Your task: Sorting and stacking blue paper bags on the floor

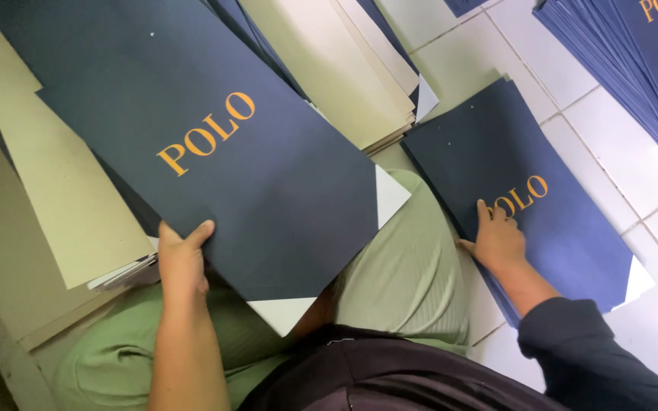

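Observation:
My left hand (183, 257) grips the near edge of a large dark navy sheet (215, 137) with orange lettering; the thumb lies on top, and the sheet rests tilted over my lap. Its white underside shows at two corners. My right hand (498, 237) lies flat, fingers spread, on the top sheet of a low pile of matching navy sheets (527, 190) on the white tiled floor to my right. I sit with legs in light green trousers (405, 266) under the held sheet.
Beige cardboard sheets (62, 190) lie at the left, and more of them (336, 68) are fanned at the top centre. A thick fanned stack of navy sheets (626, 61) sits at the top right. White floor tiles (649, 190) show between the piles.

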